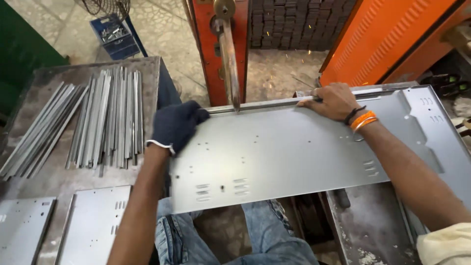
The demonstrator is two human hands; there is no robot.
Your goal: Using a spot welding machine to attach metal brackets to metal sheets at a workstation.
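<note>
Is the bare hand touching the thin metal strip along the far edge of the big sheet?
Touching. The head view shows the right hand with fingers pressed onto the metal strip lying along the far edge of the sheet.

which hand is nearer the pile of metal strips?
Left. The gloved left hand rests on the sheet panel's left end, just beside the strips; the bare right hand is far across the panel.

The left hand point(175, 126) is inside a dark glove, so its fingers and their grip on the metal panel point(294, 152) cannot be seen. The panel's right end runs off the picture's edge. The right hand point(333, 101) covers part of the thin strip point(265, 105) along the panel's far edge. The two flat plates point(64, 228) on the counter point(54, 78) are cut off at the bottom. The contents of the blue crate point(114, 37) are too small to tell.
</note>
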